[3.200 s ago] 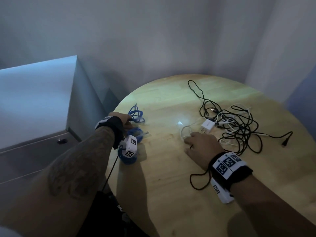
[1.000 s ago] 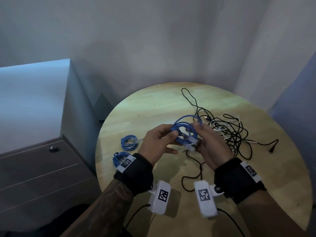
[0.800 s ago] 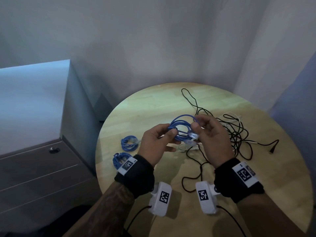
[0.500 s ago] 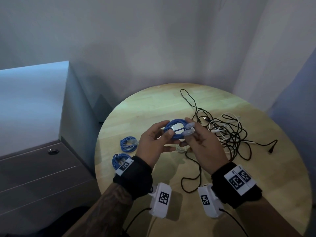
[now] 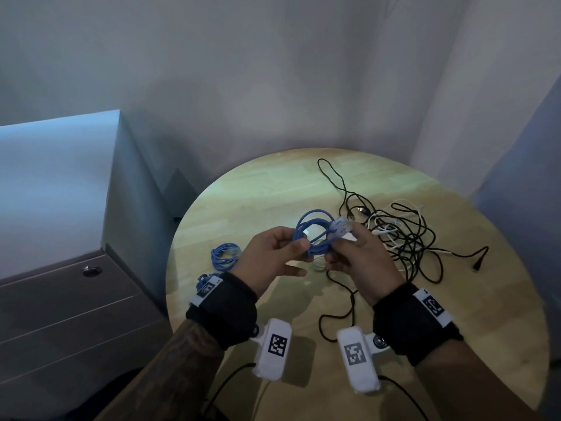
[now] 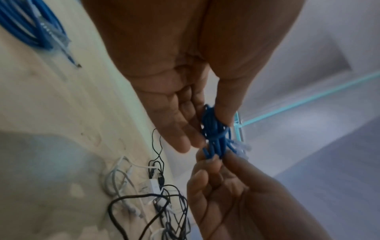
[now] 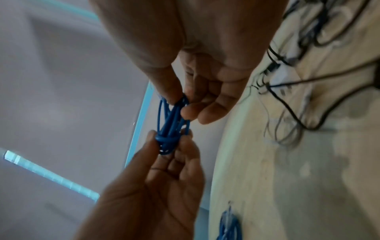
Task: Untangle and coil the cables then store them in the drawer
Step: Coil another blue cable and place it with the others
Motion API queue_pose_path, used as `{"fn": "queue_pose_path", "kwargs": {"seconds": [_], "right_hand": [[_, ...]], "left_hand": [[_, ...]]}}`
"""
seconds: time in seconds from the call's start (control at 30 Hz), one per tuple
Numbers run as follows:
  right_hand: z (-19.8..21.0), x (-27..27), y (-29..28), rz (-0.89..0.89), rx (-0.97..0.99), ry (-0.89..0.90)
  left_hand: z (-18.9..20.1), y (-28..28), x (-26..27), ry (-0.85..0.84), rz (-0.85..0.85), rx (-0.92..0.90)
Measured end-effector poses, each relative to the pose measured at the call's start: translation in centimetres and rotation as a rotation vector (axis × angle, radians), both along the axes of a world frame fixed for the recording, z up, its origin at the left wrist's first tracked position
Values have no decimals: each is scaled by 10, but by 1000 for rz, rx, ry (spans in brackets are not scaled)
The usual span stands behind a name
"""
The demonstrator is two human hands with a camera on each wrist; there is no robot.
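1. Head view: both hands are raised above the round wooden table (image 5: 394, 344), and together they hold one small coil of blue cable (image 5: 312, 235).
2. The left hand (image 5: 270, 262) pinches the left side of the coil between thumb and fingers. In the left wrist view the thumb (image 6: 228, 100) presses the bundled strands against the fingers.
3. The right hand (image 5: 361, 265) grasps the right side of the same coil, with thumb and fingers closed on it. The clear plug (image 5: 343, 230) at the cable end sits at the fingertips of this hand.
4. Right wrist view: one turn of blue cable is wrapped crosswise round the bundle (image 7: 166, 139), just at the left hand's fingertips.
5. The held coil is in the air, clear of the table surface, above its middle.
6. A second blue coil (image 5: 226, 256) lies flat on the table, left of the hands. A third blue coil (image 5: 202, 281) lies near the table's left edge, partly hidden behind the left wristband.
7. A tangle of black and white cables (image 5: 403, 238) lies on the table to the right of the hands. One black lead (image 5: 337, 311) from it trails toward the near edge, below the right hand.
8. A grey drawer unit (image 5: 69, 299) stands beside the table on the left. Its drawer fronts are shut.
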State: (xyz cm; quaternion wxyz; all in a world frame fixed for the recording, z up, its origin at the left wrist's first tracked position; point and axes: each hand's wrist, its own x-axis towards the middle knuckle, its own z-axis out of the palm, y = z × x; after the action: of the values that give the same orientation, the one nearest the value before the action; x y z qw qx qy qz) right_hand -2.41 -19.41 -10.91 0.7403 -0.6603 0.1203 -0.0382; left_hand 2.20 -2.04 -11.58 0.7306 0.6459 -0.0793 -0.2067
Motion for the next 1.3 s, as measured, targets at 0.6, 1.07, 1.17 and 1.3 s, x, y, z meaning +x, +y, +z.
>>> {"fn": "queue_pose_path", "kwargs": {"seconds": [0.6, 1.07, 1.17, 1.3], "right_hand": [[-33, 7, -23, 177, -1141, -1], [-54, 17, -12, 343, -1544, 35], [-56, 17, -13, 353, -1624, 21], [-56, 16, -15, 309, -1633, 31]], "left_hand": [[-5, 74, 89, -51, 376, 352], [-68, 113, 141, 74, 486, 702], [-55, 111, 134, 11, 479, 770], [-23, 100, 115, -225, 537, 740]]}}
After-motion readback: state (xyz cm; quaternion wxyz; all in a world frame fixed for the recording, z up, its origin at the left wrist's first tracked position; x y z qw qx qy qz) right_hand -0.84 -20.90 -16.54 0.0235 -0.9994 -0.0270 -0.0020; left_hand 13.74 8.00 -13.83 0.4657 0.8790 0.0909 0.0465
